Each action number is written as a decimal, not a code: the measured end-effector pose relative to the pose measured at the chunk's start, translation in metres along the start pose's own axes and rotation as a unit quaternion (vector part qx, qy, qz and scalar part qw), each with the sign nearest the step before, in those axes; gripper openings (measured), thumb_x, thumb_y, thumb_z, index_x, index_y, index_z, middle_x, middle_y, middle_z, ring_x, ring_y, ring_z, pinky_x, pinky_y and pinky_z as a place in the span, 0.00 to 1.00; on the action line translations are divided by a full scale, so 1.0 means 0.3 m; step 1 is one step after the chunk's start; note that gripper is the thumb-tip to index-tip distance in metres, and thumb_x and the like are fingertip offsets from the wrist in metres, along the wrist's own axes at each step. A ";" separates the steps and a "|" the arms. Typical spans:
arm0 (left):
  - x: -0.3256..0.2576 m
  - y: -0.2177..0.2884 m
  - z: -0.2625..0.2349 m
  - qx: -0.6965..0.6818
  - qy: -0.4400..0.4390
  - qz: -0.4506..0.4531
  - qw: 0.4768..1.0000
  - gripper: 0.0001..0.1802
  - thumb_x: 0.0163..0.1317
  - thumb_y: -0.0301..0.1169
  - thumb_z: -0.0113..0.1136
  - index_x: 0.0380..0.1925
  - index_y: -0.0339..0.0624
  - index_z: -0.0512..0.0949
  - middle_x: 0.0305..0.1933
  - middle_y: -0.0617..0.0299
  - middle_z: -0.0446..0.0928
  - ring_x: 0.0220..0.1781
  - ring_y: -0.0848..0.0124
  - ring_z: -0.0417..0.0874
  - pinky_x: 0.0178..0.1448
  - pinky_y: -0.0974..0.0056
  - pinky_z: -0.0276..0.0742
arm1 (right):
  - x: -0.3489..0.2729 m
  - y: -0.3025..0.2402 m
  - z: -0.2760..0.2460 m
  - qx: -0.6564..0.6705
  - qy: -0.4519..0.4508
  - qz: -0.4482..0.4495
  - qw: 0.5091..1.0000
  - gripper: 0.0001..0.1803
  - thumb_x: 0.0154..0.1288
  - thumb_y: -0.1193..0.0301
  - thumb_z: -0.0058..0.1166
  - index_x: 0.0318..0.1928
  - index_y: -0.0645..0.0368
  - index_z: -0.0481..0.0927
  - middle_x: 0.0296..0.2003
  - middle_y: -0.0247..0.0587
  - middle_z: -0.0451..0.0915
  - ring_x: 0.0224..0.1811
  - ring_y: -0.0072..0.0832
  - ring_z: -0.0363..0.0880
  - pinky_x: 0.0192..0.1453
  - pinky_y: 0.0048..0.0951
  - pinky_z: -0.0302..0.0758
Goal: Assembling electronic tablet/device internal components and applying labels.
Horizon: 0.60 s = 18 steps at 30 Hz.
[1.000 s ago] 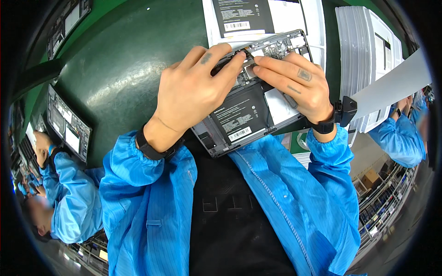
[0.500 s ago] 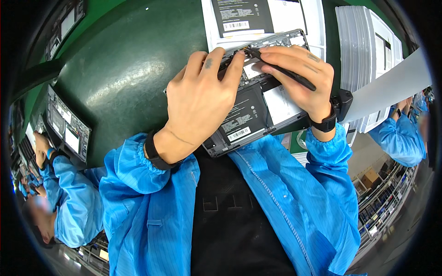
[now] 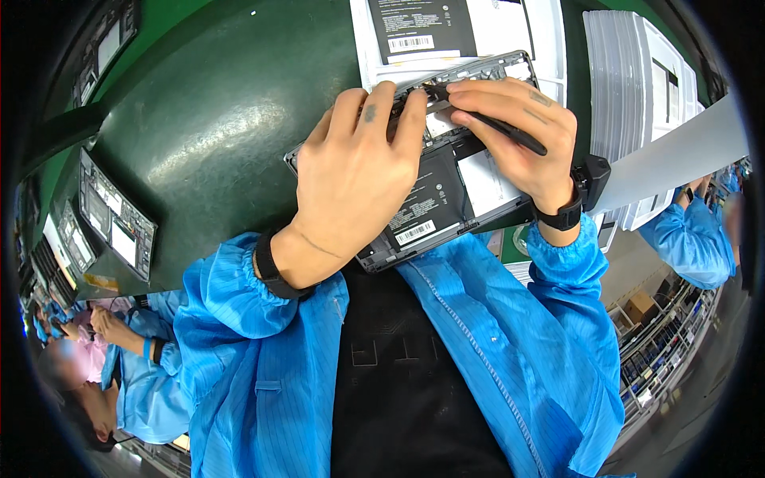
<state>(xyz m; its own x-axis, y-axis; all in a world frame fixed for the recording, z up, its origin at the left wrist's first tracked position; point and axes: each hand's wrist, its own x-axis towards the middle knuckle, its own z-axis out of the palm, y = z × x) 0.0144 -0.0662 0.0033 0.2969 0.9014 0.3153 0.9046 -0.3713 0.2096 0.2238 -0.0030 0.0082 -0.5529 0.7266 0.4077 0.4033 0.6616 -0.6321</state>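
Note:
An opened tablet (image 3: 430, 195) lies tilted in front of my chest, its dark battery, silver parts and circuit boards exposed. My left hand (image 3: 358, 163) reaches over its left side, fingers bent and fingertips down on the inner parts near the far edge; the thumb is hidden. Between the fingers and thumb of my right hand (image 3: 522, 131) is a slim black hand tool (image 3: 514, 135), held like a pen. The tool's tip points at the inner parts close to my left index fingertip; what exactly it touches is too small to make out.
Beyond the tablet, a white tray (image 3: 554, 48) holds another opened device. A stack of clear plastic trays (image 3: 617, 88) stands at right, near a curved pale panel (image 3: 677, 155). Further opened devices (image 3: 119, 215) lie on the green table's left side. Co-workers (image 3: 143, 390) sit left and right.
My left hand has shifted slightly to the right over the tablet. My right hand and the tool stay nearly in place. The co-worker at left has drawn their hands back from the devices.

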 end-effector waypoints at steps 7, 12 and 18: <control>0.010 0.030 -0.004 0.053 -0.024 0.006 0.998 0.18 0.59 0.30 0.68 0.50 0.45 0.83 0.51 0.62 0.82 0.49 0.64 0.84 0.42 0.63 0.87 | -0.003 -0.017 -0.016 -0.047 -0.047 -0.035 0.997 0.13 0.54 0.79 0.72 0.43 0.60 0.90 0.43 0.40 0.90 0.45 0.36 0.89 0.48 0.30 0.85; 0.006 0.026 -0.008 0.044 -0.025 0.010 0.999 0.19 0.58 0.31 0.69 0.51 0.44 0.83 0.53 0.61 0.82 0.50 0.63 0.84 0.45 0.62 0.87 | -0.008 0.008 -0.003 0.047 0.020 0.049 0.997 0.12 0.57 0.79 0.72 0.43 0.62 0.90 0.43 0.43 0.90 0.46 0.37 0.90 0.50 0.31 0.85; -0.005 0.021 -0.007 0.035 -0.032 0.014 0.999 0.20 0.58 0.33 0.70 0.52 0.44 0.84 0.53 0.60 0.82 0.51 0.63 0.83 0.46 0.61 0.87 | -0.011 0.002 -0.002 0.051 0.016 0.064 0.997 0.12 0.57 0.79 0.72 0.44 0.62 0.90 0.43 0.45 0.90 0.46 0.37 0.90 0.49 0.29 0.85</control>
<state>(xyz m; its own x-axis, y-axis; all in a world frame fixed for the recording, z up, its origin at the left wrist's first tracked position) 0.0189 -0.0702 0.0059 0.3399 0.9037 0.2604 0.9137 -0.3829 0.1362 0.2264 -0.0049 0.0069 -0.4783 0.8100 0.3394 0.3924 0.5428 -0.7425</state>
